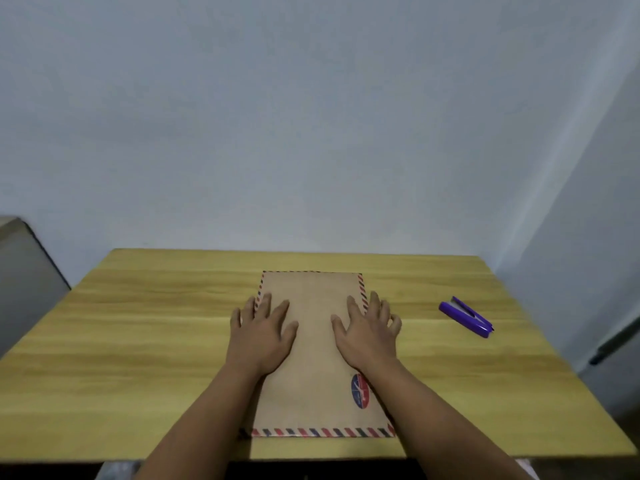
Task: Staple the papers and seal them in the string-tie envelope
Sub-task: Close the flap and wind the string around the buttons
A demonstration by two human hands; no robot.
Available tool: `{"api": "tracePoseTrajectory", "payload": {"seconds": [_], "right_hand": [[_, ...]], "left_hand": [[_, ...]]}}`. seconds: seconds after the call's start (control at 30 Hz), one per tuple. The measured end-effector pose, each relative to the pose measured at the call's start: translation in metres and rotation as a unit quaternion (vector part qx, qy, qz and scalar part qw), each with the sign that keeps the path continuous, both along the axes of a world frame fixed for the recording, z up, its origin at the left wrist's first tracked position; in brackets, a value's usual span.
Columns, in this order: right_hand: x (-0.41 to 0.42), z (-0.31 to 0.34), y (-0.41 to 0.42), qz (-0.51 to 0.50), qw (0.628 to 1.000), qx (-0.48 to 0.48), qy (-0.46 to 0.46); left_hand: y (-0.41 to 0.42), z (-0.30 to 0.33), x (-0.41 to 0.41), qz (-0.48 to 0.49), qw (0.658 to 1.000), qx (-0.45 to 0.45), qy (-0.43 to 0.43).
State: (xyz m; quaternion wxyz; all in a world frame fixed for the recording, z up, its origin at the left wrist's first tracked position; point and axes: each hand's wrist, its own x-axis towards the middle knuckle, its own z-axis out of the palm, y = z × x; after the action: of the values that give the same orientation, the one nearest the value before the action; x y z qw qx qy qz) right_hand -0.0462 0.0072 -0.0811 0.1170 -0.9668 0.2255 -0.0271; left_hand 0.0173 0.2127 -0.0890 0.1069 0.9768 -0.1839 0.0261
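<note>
Head view: left hand (262, 332) and right hand (367, 330) press flat, fingers spread, on the envelope (313, 348) mid-tabletop (138, 341); careless lifting could spill unseen papers, stapler (466, 317) lying well apart.

Light wood-grain table (138, 341), pale wall (311, 116) behind, grey cabinet (24, 278) at far left

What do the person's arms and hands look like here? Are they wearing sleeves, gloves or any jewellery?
Both forearms are bare up to the bottom edge of the picture, with no sleeves in sight. The left hand and the right hand wear no gloves, and no rings, watch or bracelet show on the fingers or wrists. No markings or cables are visible on them. The picture is a little soft, so very small details could be missed.
</note>
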Motion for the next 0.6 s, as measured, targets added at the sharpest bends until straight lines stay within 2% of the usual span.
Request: {"api": "tracePoseTrajectory", "payload": {"seconds": [0.2,0.6], "right_hand": [[0.020,-0.005,-0.009,0.026,0.999,0.009,0.016],[0.062,-0.002,-0.016,0.016,1.000,0.011,0.015]], "left_hand": [[-0.007,-0.003,0.015,0.007,1.000,-0.002,0.002],[-0.020,0.001,0.059,0.005,1.000,0.004,0.006]]}}
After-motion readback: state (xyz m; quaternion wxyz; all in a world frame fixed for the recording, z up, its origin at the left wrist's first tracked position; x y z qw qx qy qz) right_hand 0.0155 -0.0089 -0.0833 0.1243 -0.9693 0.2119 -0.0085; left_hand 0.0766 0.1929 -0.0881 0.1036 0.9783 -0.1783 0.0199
